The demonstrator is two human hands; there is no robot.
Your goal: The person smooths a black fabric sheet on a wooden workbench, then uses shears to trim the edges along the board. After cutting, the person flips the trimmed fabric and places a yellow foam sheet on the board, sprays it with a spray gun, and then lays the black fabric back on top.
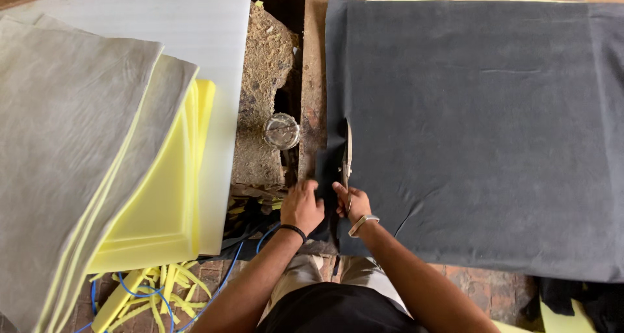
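A large dark grey fabric sheet [474,125] lies spread over a wooden table. My right hand [353,204] grips a pair of scissors [346,157] whose blades run along the sheet's left edge. A narrow dark strip [327,167] hangs off that edge, and my left hand [301,207] holds it just left of the scissors. A black band sits on my left wrist and a pale bracelet on my right.
A stack of grey-covered yellow foam panels [97,170] lies at the left on a white sheet [195,21]. A small round metal lid [281,131] rests on the rough ledge between. Yellow foam scraps [156,294] and a blue cord [240,255] litter the floor.
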